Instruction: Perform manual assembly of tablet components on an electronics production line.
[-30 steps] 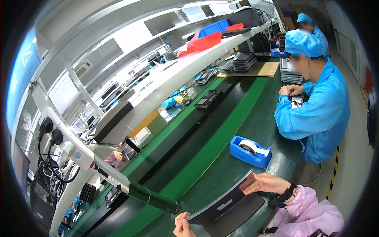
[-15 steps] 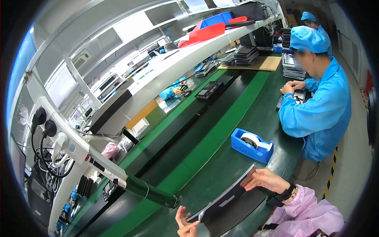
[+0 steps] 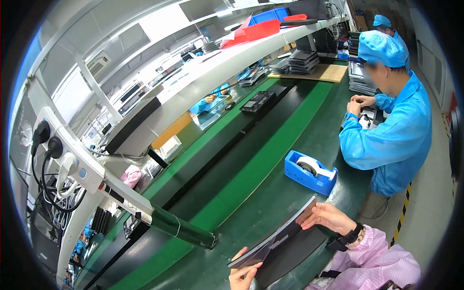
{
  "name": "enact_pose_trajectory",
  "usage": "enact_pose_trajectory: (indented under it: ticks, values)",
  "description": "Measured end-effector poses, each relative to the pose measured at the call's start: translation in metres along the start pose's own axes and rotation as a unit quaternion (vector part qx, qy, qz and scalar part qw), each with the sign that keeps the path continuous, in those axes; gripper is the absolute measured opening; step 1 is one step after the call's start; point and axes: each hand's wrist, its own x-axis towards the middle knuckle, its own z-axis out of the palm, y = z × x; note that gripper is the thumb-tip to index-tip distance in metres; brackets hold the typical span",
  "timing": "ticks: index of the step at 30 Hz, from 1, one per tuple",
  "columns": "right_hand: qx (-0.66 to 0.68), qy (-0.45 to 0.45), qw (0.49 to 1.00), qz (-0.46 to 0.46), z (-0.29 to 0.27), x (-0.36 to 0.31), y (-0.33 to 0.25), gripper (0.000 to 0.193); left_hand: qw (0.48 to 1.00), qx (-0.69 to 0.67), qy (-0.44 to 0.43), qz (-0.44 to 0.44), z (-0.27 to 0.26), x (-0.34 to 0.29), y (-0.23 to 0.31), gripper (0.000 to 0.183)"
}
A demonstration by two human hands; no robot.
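Both my hands hold a thin, dark, flat panel (image 3: 290, 227) by its opposite ends, tilted nearly edge-on above the bench. It looks like a screen panel, though I cannot tell its exact kind. My left hand (image 3: 243, 273) grips the near-left end, thumb on the near side and fingers behind. At the far-right end, my right hand (image 3: 328, 218) pinches the edge between thumb and fingers. A dark mat (image 3: 290, 263) lies on the bench beneath the panel. Beyond my right hand stands a blue tape dispenser (image 3: 311, 175) with a roll of tape.
A green post (image 3: 183, 231) and a white power strip (image 3: 72, 152) with plugs stand left. A black device (image 3: 258, 102) sits on the green-and-black conveyor (image 3: 232, 169). A co-worker in blue (image 3: 391, 130) works at right, near stacked panels (image 3: 360, 79).
My left hand has moved right and its fingers have closed around the panel's end. The panel has turned slightly, showing more of its upper edge. My right hand keeps its hold.
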Motion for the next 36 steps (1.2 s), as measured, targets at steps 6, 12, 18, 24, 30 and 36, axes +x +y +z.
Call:
enact_pose_trajectory:
  ticks: [6,12,18,24,30,36]
  values:
    - [-0.048,0.052,0.997,0.019,0.005,-0.006,-0.007,0.039,0.999,0.002,0.027,0.024,0.006,0.004,0.000,0.015]
    - [-0.387,0.283,0.823,-0.305,0.045,-0.013,-0.030,0.036,0.999,-0.009,0.051,0.014,0.012,0.009,-0.003,0.014]
    - [-0.605,-0.010,0.699,-0.381,0.088,0.022,-0.062,0.017,0.999,-0.012,0.048,-0.002,0.010,0.011,0.000,0.014]
    - [-0.641,-0.077,0.686,-0.335,0.088,0.033,-0.052,0.010,0.999,-0.029,0.036,0.015,0.012,0.010,-0.003,0.014]
    - [-0.611,-0.064,0.712,-0.340,0.090,0.036,-0.046,0.009,0.999,-0.017,0.041,0.013,0.009,0.009,-0.007,0.014]
    - [-0.582,-0.064,0.683,-0.438,0.082,0.038,-0.038,0.012,0.998,-0.044,0.036,0.010,0.011,0.011,-0.006,0.015]
